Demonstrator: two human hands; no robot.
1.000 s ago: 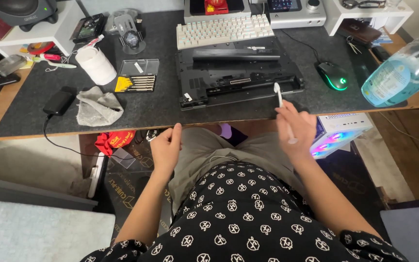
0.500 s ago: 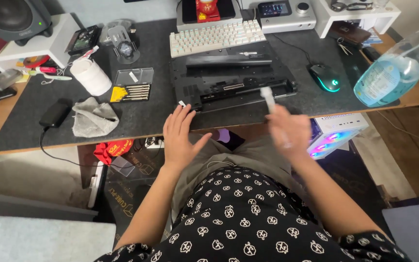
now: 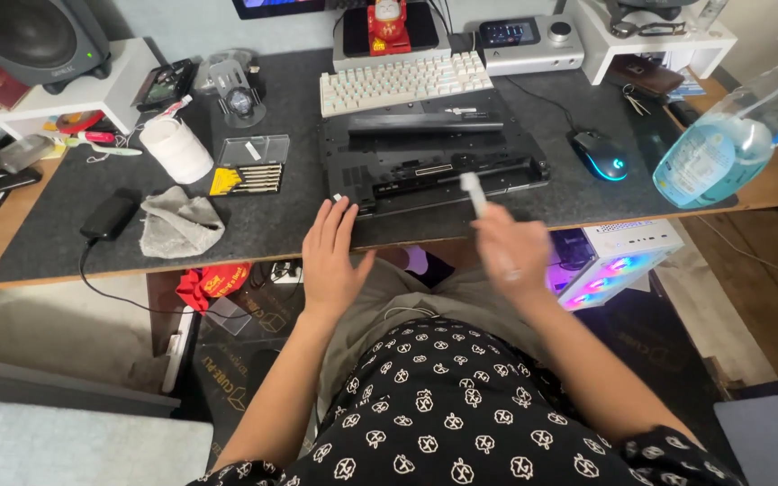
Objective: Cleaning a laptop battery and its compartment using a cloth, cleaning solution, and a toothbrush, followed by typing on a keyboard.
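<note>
Right hand [image 3: 508, 252] blurred, clenched round a small white stick [image 3: 473, 191], tip over the opened laptop [image 3: 434, 166] at the desk's front edge. Left hand [image 3: 332, 256] spread flat, released, fingertips touching the laptop's near left corner.

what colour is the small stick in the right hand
White: the thin small stick held up in the right hand, seen in the head view.

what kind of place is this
Likely a home computer desk used as a repair bench: keyboard, lit mouse, screwdriver bit set, and an opened black laptop base before the hands.
</note>
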